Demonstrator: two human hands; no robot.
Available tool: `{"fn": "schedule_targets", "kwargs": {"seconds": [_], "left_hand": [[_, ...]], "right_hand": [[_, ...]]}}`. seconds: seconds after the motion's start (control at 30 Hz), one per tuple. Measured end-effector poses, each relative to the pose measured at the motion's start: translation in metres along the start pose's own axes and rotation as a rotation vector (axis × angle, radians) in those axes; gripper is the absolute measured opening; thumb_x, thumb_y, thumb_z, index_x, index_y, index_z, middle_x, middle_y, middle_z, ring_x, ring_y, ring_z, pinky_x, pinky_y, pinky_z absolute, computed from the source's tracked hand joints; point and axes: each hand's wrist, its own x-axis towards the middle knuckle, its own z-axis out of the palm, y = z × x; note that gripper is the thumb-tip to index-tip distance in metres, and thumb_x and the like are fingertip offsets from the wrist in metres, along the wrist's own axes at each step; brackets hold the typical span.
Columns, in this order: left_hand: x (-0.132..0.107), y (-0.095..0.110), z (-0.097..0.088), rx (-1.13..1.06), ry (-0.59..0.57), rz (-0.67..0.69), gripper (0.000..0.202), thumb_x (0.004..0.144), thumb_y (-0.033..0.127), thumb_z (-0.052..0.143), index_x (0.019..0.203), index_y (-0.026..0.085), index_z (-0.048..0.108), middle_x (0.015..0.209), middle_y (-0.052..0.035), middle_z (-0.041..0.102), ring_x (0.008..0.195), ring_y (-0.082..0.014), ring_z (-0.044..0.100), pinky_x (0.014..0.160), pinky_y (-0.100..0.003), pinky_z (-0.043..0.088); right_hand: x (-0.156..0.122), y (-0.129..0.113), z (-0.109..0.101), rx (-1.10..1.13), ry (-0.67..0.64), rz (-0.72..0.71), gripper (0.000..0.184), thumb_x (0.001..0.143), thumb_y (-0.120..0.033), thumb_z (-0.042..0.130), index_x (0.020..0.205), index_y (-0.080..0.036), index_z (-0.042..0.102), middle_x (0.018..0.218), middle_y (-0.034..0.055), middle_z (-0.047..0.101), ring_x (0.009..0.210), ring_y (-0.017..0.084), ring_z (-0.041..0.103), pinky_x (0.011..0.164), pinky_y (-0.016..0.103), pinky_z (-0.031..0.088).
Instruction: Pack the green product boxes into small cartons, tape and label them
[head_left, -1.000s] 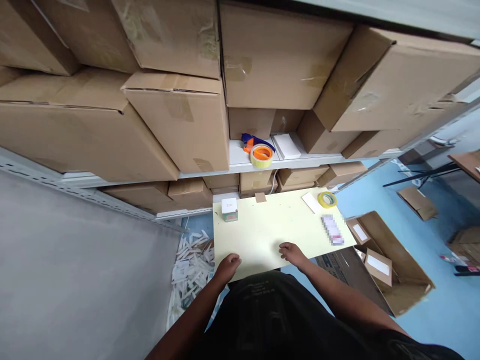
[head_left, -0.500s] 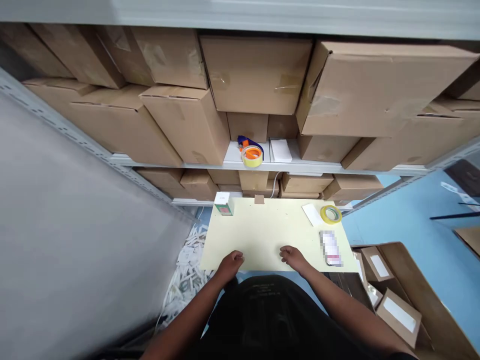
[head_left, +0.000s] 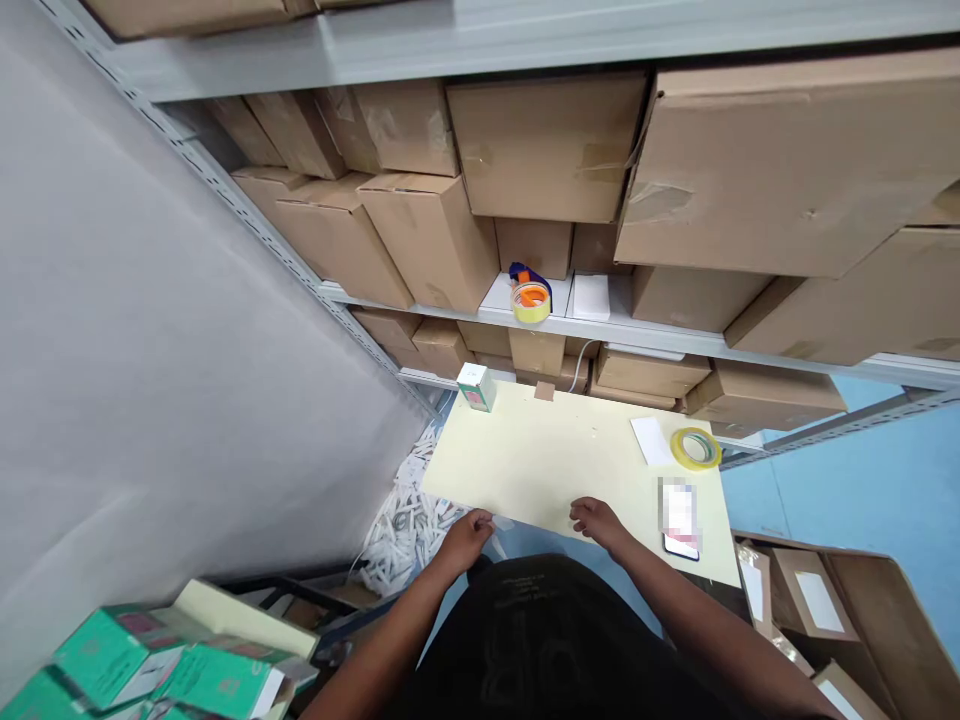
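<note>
My left hand [head_left: 466, 537] hangs just off the near edge of a pale yellow table [head_left: 555, 460]. Its fingers are curled, apparently pinching a small white strip [head_left: 501, 523]. My right hand [head_left: 596, 520] rests on the table's near edge with curled fingers, and nothing shows in it. A phone [head_left: 679, 515] lies to the right of that hand. Farther back on the table are a yellow tape roll [head_left: 696, 448], a white card [head_left: 651, 440], a small brown card piece [head_left: 544, 391] and a small green and white box [head_left: 477, 386].
Shelves of brown cartons [head_left: 787, 160] stand behind the table, with a tape dispenser [head_left: 530, 295] and a white box [head_left: 592, 297] on one shelf. White strips [head_left: 405, 520] litter the floor. Green boxes [head_left: 187, 670] sit lower left and open cartons [head_left: 825, 610] lower right. A grey panel [head_left: 150, 350] closes the left.
The view has swung left and down, bringing the green boxes into sight. My left hand slid off the table's near edge. My right hand has stayed on the edge.
</note>
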Motion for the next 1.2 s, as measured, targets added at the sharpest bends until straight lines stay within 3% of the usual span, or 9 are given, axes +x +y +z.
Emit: {"fn": "schedule_targets", "kwargs": {"seconds": [0.27, 0.6, 0.73, 0.83, 0.9, 0.97, 1.03, 1.1, 1.2], "left_hand": [[0.003, -0.003, 0.002, -0.031, -0.045, 0.038, 0.031, 0.084, 0.04, 0.059, 0.103, 0.018, 0.07, 0.101, -0.0065, 0.076, 0.096, -0.022, 0.07, 0.085, -0.03, 0.05], [0.048, 0.006, -0.039, 0.058, -0.205, 0.169, 0.033, 0.083, 0.039, 0.057, 0.105, 0.017, 0.069, 0.106, -0.0096, 0.076, 0.101, -0.0242, 0.07, 0.089, -0.031, 0.05], [0.062, 0.002, -0.048, 0.109, -0.278, 0.186, 0.032, 0.085, 0.038, 0.058, 0.106, 0.018, 0.069, 0.108, -0.0091, 0.076, 0.103, -0.0237, 0.07, 0.09, -0.03, 0.05], [0.066, -0.003, -0.055, 0.143, -0.305, 0.198, 0.028, 0.085, 0.037, 0.058, 0.104, 0.019, 0.069, 0.107, -0.0084, 0.076, 0.104, -0.0234, 0.07, 0.09, -0.03, 0.05], [0.065, -0.008, -0.062, 0.135, -0.299, 0.219, 0.028, 0.085, 0.037, 0.058, 0.103, 0.019, 0.069, 0.108, -0.0082, 0.076, 0.104, -0.0236, 0.07, 0.092, -0.031, 0.05], [0.062, -0.014, -0.07, 0.112, -0.278, 0.236, 0.03, 0.086, 0.039, 0.056, 0.105, 0.02, 0.069, 0.109, -0.0079, 0.076, 0.105, -0.0239, 0.07, 0.092, -0.031, 0.05], [0.057, -0.024, -0.078, 0.098, -0.247, 0.234, 0.03, 0.087, 0.04, 0.055, 0.105, 0.02, 0.068, 0.108, -0.0073, 0.076, 0.105, -0.024, 0.07, 0.092, -0.031, 0.05], [0.051, -0.039, -0.084, 0.092, -0.212, 0.209, 0.029, 0.087, 0.04, 0.055, 0.103, 0.021, 0.069, 0.107, -0.0068, 0.077, 0.105, -0.0241, 0.07, 0.092, -0.031, 0.05], [0.04, -0.067, -0.09, 0.072, -0.161, 0.142, 0.026, 0.088, 0.036, 0.054, 0.103, 0.021, 0.069, 0.107, -0.0064, 0.077, 0.105, -0.0236, 0.07, 0.093, -0.031, 0.05]], "right_hand": [[-0.006, -0.003, 0.009, -0.029, 0.022, -0.028, 0.029, 0.081, -0.038, 0.063, 0.101, -0.018, 0.07, 0.094, 0.006, 0.073, 0.077, 0.019, 0.073, 0.062, 0.025, 0.047], [-0.028, -0.012, 0.045, 0.001, 0.21, 0.007, 0.028, 0.084, -0.036, 0.06, 0.103, -0.018, 0.07, 0.097, 0.0059, 0.075, 0.077, 0.018, 0.073, 0.068, 0.027, 0.051], [-0.039, -0.031, 0.055, -0.221, 0.378, -0.15, 0.029, 0.086, -0.035, 0.058, 0.106, -0.02, 0.071, 0.1, 0.0063, 0.076, 0.083, 0.022, 0.072, 0.08, 0.034, 0.055], [-0.039, -0.098, 0.043, -0.496, 0.559, -0.461, 0.035, 0.089, -0.034, 0.057, 0.119, -0.021, 0.069, 0.123, 0.0109, 0.07, 0.1, 0.025, 0.069, 0.094, 0.04, 0.053], [-0.034, -0.17, 0.03, -0.672, 0.696, -0.685, 0.04, 0.093, -0.037, 0.055, 0.128, -0.02, 0.064, 0.137, 0.0145, 0.061, 0.121, 0.03, 0.061, 0.104, 0.045, 0.049], [-0.024, -0.249, 0.02, -0.807, 0.827, -0.805, 0.047, 0.093, -0.039, 0.058, 0.136, -0.019, 0.059, 0.146, 0.0175, 0.053, 0.132, 0.034, 0.052, 0.11, 0.049, 0.044], [-0.01, -0.323, 0.018, -0.908, 0.885, -0.864, 0.052, 0.093, -0.04, 0.061, 0.139, -0.016, 0.057, 0.151, 0.0192, 0.047, 0.136, 0.035, 0.047, 0.112, 0.049, 0.041], [0.005, -0.382, 0.022, -0.982, 0.897, -0.874, 0.054, 0.09, -0.044, 0.065, 0.136, -0.015, 0.058, 0.149, 0.0202, 0.048, 0.135, 0.037, 0.046, 0.111, 0.051, 0.04], [0.028, -0.439, 0.026, -0.932, 0.964, -0.741, 0.046, 0.094, -0.045, 0.06, 0.128, -0.014, 0.062, 0.141, 0.0212, 0.055, 0.125, 0.036, 0.053, 0.102, 0.048, 0.046]]}}
